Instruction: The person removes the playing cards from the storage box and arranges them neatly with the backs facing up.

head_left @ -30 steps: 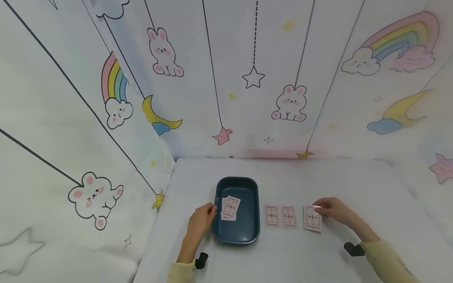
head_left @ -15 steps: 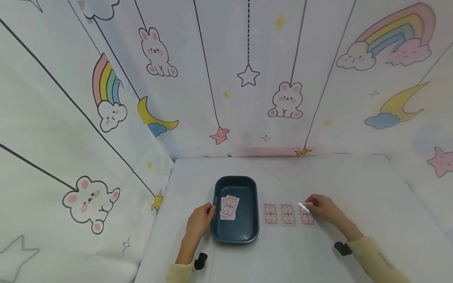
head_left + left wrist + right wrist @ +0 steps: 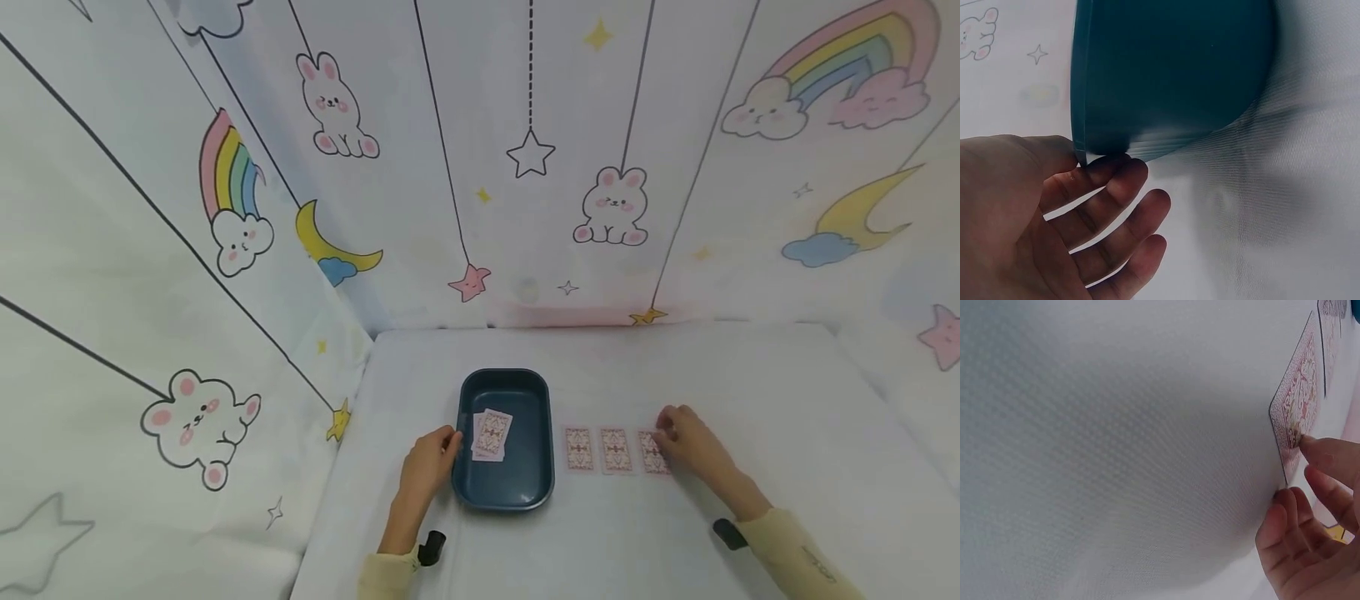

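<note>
My left hand (image 3: 426,465) pinches the left rim of a dark teal rectangular tray (image 3: 528,475), thumb on one side and index finger on the other; its remaining fingers spread below in the left wrist view. Inside the tray lies a small overlapping pile of playing cards (image 3: 493,433), backs up. Right of it, three playing cards form a row: the left card (image 3: 579,450), the middle card (image 3: 617,451) and the right card (image 3: 654,458). My right hand (image 3: 697,450) rests its thumb on the right card, which lies on the table; the other fingers are bent at its edge, apart from the thumb.
A white cloth covers the table (image 3: 600,542). Walls printed with rabbits, stars and rainbows stand behind (image 3: 405,150) and at the left. A dark wrist camera (image 3: 431,547) sits on the left wrist, another camera (image 3: 729,533) on the right.
My right hand has shifted left with the right card, which has come closer to the row and now lies flat. The left hand still holds the tray in place.
</note>
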Tool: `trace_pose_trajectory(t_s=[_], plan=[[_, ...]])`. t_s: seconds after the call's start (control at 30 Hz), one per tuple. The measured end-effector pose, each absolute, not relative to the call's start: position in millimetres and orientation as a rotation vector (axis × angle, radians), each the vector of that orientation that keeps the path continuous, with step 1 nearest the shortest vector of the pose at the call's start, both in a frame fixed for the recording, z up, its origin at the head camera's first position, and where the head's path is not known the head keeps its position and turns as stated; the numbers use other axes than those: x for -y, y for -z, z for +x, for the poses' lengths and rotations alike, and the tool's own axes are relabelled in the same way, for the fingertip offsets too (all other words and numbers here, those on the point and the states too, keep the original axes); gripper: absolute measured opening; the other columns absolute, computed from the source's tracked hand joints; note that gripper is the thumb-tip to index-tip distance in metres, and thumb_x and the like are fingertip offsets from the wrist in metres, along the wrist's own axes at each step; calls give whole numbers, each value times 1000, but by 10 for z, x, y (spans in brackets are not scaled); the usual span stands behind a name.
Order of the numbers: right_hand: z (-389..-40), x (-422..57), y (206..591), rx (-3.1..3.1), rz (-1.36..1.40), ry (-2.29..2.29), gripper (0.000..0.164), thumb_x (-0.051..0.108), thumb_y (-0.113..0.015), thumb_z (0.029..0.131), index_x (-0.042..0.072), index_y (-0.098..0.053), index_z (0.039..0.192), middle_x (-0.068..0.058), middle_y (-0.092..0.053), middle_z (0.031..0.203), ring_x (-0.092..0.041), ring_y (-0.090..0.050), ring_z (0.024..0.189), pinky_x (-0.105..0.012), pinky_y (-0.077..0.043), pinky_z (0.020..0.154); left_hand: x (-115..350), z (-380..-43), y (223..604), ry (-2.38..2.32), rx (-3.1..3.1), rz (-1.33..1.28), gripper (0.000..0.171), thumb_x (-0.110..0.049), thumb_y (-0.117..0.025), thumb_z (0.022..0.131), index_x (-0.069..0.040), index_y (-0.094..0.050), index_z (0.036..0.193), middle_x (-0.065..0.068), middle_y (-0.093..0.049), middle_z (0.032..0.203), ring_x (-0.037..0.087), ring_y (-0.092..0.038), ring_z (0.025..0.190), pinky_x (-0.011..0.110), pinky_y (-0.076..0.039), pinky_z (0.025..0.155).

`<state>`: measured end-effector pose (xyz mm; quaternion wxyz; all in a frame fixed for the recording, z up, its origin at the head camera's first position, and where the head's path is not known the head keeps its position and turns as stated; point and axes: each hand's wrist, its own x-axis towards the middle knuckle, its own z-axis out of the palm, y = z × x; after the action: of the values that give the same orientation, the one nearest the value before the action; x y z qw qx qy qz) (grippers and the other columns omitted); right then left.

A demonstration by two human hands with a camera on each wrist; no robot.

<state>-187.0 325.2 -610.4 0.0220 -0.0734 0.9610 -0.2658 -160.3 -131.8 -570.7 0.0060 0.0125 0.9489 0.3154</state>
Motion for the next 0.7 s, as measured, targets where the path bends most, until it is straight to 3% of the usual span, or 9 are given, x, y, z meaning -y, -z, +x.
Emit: trace_pose_trajectory(t_s=[0.2, 0.4, 0.7], plan=[[-1888, -3247, 6068, -3020, -276, 736, 8, 10, -72, 88, 4, -68, 86, -11, -56, 88, -20, -55, 77, -36, -47, 68, 1299, -1610, 5702, -1004, -2962, 32, 26, -27, -57, 103, -14, -61, 81, -3, -56, 68, 11, -46, 56, 26, -35, 51], [-1942, -3100, 5821, -3043, -328, 702, 10, 11, -68, 92, 1, -70, 92, -11, -59, 89, -18, -55, 76, -36, -47, 68, 1287, -1630, 5697, -1008, -2971, 44, 26, -28, -57, 103, -15, -61, 81, -3, -57, 69, 10, -46, 56, 26, -35, 50], [-2245, -1706, 5145, -2999, -645, 707, 38, 29, -69, 96, -1, -65, 120, -17, -65, 112, -30, -66, 100, -46, -55, 85, 1310, -1607, 5721, -1005, -2987, 39, 25, -27, -57, 102, -15, -62, 81, -4, -56, 68, 9, -46, 56, 25, -35, 49]])
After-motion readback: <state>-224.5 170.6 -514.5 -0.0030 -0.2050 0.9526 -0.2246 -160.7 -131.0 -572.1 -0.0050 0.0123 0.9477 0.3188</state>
